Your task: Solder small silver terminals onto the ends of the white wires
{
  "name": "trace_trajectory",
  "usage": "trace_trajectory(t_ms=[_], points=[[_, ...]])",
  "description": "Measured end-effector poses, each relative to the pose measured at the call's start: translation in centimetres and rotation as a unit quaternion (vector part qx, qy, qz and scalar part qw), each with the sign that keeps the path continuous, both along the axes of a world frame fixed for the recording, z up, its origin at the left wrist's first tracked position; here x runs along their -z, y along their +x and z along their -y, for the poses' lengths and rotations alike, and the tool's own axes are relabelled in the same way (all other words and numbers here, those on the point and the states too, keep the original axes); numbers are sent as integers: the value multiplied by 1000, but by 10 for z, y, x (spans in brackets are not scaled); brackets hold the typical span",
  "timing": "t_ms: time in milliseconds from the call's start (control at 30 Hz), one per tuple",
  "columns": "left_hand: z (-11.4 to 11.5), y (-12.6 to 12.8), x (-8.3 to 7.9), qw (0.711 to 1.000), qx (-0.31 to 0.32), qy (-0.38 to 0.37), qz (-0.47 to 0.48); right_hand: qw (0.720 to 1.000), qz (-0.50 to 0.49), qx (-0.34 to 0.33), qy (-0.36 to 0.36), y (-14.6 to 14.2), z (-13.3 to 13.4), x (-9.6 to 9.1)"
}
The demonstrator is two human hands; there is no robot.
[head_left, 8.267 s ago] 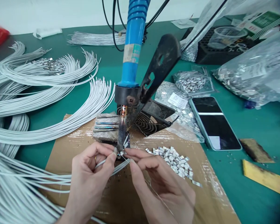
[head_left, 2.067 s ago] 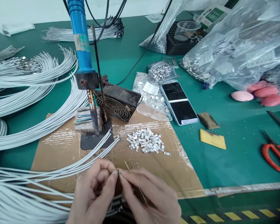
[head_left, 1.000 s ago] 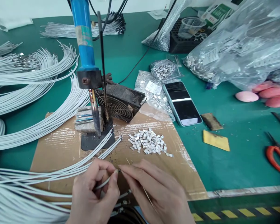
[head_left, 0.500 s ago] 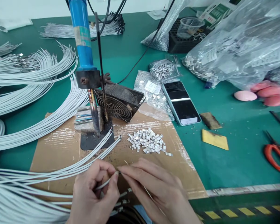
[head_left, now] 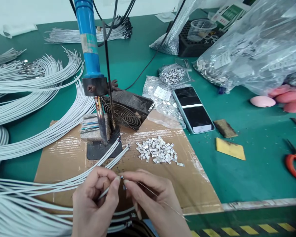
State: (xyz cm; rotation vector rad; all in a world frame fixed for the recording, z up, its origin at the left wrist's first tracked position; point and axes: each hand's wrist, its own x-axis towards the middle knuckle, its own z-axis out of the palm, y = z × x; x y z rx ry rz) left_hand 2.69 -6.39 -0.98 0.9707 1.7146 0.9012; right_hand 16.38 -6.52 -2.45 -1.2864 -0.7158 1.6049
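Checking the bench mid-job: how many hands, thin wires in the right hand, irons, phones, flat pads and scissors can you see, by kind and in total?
Hands: 2
Thin wire: 1
Iron: 1
Phone: 1
Flat pads: 2
Scissors: 1
Total: 8

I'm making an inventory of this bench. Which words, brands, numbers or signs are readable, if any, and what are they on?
No text is readable:
Sticker on the blue handle: blurred.
White label on the flat bag: too small.
Labels on the large clear bag: blurred.
Green-and-white package: print blurred.
Phone: no legible text.
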Motion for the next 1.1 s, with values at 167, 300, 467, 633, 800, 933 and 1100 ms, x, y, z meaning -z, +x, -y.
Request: trace_trajectory(t_ms=[167, 300, 467, 633, 800, 933, 1100], points=[[13, 0, 12, 995, 9, 69, -68, 995, -87, 25, -44, -10, 1, -1], [18, 3, 17, 988, 24, 122, -92, 987, -135, 48, -74, -12, 1, 0], [20, 11, 22, 988, -32, 146, -34, 971, -185, 111, -99, -27, 3, 3], [20, 8, 25, 995, -53, 81, 13, 979, -142, 128, -71, -40, 10, 10], [8, 3, 12, 988, -54, -10, 142, 987, 83, 87, 102, -24, 9, 14], [-3, 1, -1, 986, -44, -45, 157, 959, 184, -16, 216, -2, -1, 10], [-9, -1, -7, 990, -52, -38, 129, 983, 132, 19, 123, 7, -7, 1]])
